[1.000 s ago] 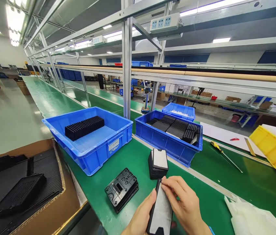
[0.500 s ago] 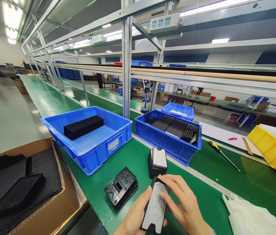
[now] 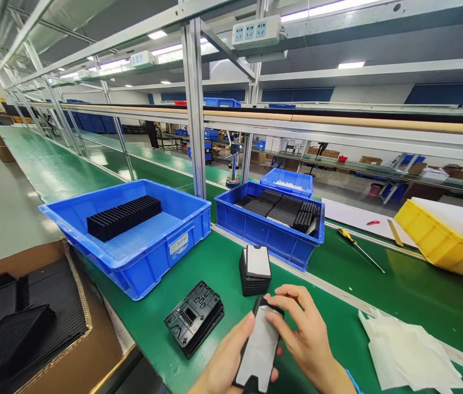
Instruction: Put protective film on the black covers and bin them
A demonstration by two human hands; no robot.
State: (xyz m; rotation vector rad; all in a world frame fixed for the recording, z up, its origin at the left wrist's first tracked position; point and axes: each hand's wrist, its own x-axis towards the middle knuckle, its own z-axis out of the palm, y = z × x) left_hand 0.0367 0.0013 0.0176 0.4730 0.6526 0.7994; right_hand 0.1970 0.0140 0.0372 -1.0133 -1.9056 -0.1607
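A black rectangular part with a pale grey sheet on its face (image 3: 259, 347) is held near the bottom centre. My left hand (image 3: 229, 355) wraps round its left side and underside, with fingertips showing at the right edge. My right hand (image 3: 303, 331) is at the part's upper right, thumb and index finger pinched at its top corner. Just beyond stands a stack of black parts with a white-faced one on top (image 3: 258, 262). To the left lies a small pile of black moulded covers (image 3: 194, 317), inner side up.
A blue bin (image 3: 190, 241) holds a row of black parts; a second blue bin (image 3: 256, 232) is packed with more. A cardboard box (image 3: 61, 361) stands at left. Screwdriver (image 3: 350, 238), yellow bin (image 3: 432, 235) and white sheets (image 3: 410, 350) lie right.
The view has turned slightly right, so bins and stacks appear further left. My right hand's fingers have closed in toward the top corner of the part; my left hand keeps its hold.
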